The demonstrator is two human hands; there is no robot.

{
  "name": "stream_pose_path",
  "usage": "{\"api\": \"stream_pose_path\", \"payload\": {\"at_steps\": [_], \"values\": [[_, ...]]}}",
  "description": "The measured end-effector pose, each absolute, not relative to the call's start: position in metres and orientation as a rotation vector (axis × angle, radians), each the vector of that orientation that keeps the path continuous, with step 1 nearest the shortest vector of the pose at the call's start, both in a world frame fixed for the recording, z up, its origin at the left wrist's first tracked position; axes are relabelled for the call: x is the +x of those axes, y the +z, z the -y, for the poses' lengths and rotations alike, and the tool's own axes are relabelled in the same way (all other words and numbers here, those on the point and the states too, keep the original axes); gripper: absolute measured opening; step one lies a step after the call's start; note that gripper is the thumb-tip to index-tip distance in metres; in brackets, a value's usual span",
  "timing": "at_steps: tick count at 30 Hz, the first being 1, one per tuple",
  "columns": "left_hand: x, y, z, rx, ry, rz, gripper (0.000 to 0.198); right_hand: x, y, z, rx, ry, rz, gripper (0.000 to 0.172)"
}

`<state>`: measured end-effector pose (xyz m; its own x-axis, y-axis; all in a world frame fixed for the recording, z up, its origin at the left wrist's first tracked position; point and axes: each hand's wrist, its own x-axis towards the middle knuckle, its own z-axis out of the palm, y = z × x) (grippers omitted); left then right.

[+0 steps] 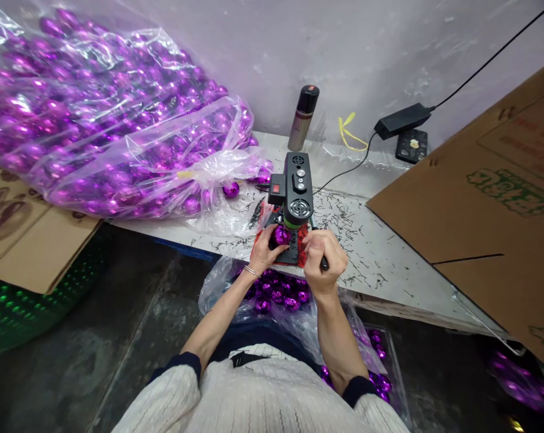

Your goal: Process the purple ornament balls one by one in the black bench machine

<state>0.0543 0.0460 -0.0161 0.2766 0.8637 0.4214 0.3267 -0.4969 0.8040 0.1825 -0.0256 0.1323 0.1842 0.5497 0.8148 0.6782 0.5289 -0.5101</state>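
My left hand (263, 251) is closed round a shiny purple ball ornament (281, 234), thumb and fingers on its sides. The ball sits under the head of a small black bench press machine (297, 186) with a red switch. My right hand (324, 258) is wrapped in a fist round the machine's black lever handle (324, 263), on the right side. Beneath the machine lies a red mat (302, 240), partly covered by its black base. An open plastic bag of purple balls (276, 294) lies at my lap, just below the table edge.
A large clear bag of purple balls (118, 132) fills the left. Behind the machine stand a spray can (303, 117) and a power adapter (402, 120) with its cable. A cardboard box (488, 198) leans in from the right. Small dark bits litter the white table (362, 258).
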Motion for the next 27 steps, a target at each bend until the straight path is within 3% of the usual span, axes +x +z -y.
{"api": "stream_pose_path", "payload": {"at_steps": [27], "values": [[0.053,-0.014,-0.044,1.999,1.102,-1.104,0.059,0.181,0.047,0.017,-0.962,-0.194,1.378,0.027]]}}
